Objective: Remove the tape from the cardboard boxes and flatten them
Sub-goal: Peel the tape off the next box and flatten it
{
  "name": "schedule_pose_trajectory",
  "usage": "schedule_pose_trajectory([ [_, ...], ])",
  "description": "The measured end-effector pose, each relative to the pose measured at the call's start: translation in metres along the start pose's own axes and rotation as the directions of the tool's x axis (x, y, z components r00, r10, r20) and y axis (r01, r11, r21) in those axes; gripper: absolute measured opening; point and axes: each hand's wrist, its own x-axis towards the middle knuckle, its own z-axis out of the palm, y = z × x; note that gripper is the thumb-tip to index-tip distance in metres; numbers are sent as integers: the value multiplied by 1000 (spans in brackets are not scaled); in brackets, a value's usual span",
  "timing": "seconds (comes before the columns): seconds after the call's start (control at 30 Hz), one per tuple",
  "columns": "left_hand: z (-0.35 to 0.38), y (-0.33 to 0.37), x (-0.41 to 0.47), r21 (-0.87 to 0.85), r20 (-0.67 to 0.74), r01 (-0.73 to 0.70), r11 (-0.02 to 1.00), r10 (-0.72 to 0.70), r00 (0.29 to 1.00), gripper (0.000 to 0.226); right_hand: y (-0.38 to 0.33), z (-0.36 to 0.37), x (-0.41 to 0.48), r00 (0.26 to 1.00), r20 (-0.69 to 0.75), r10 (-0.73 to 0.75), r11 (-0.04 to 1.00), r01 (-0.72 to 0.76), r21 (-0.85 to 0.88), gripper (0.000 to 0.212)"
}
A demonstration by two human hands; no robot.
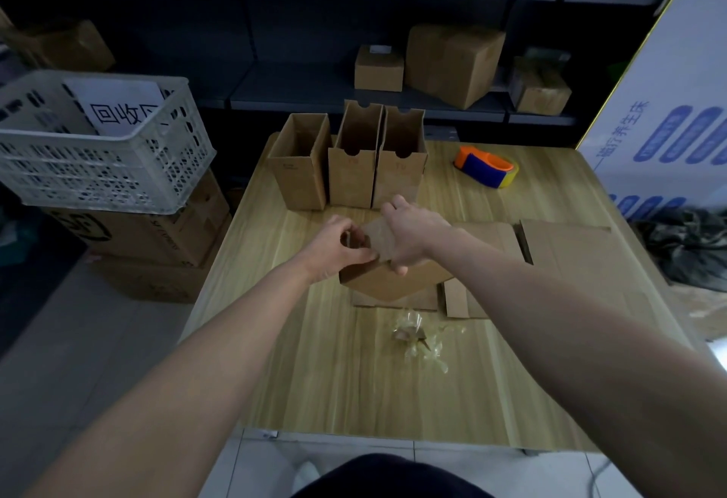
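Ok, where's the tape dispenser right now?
In the head view, the tape dispenser sits far right on the table, just right of the three upright boxes.

left hand: fingers curled, pinching the left edge of the held box
right hand: laid over the box's raised flap, thumb tucked under its near side
held box: brown cardboard, tilted, resting at mid-table on a flat sheet
upright boxes: three in a row at the table's far edge, tops open, sides touching
flattened cardboard: lying to the right of the hands — partly under the right forearm
tape wad: crumpled clear strips, nearer the person than the held box
tape dispenser: orange and blue, far right of the table
crate: white plastic, on stacked cartons left of the table — a paper sign inside
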Motion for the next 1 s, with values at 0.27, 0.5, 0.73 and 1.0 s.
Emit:
schedule_pose_trajectory([
  [0.27, 1, -2, 5, -17, 0, -5, 1000, 5, 1000, 25, 2, 3, 0, 999, -34, -9, 1000, 9, -3, 95],
  [0.5, 7, -3, 7, -6, -67, -59, 998, 58, 996, 19, 7, 6, 4, 999, -42, 7, 1000, -6, 22, 95],
  [0.73, 2, -24, 2, 143, -195, -69, 987, 96, 976, 31, 29, 5, 5, 996, -63, 67, 991, -59, 123, 95],
  [1.0, -4, -25, 1, 80, -293, -68, 994, 89, 952, 27, 27, 2, 5, 994, -105, 28, 989, -13, 145, 94],
])
